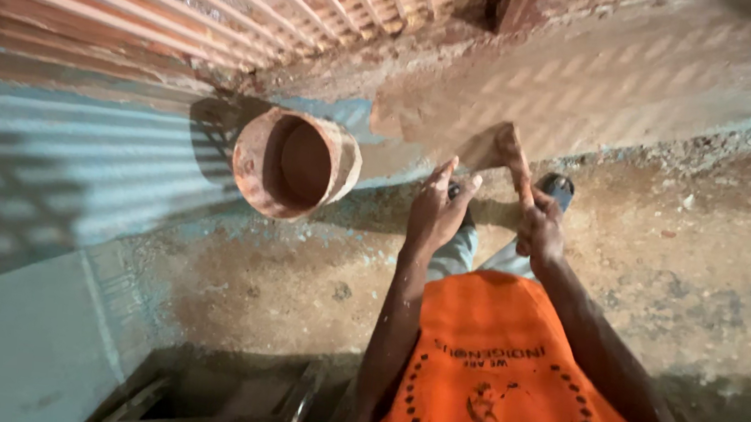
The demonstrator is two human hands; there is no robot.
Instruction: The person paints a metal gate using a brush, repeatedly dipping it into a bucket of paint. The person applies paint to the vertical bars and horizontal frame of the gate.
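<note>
head view: the right hand (539,230) is closed around the handle of a trowel (494,149), whose blade lies flat on the wall. the left hand (436,210) is half open, fingertips touching the wall just beside the blade. keep the blade flat and pressure even. a bucket (295,165) lies tipped to the left.

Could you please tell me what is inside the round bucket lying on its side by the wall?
The bucket shows only its reddish-brown, mortar-stained inner wall and bottom; nothing loose is visible inside. The lower inside edge is shadowed, so small residue there cannot be ruled out.
</note>
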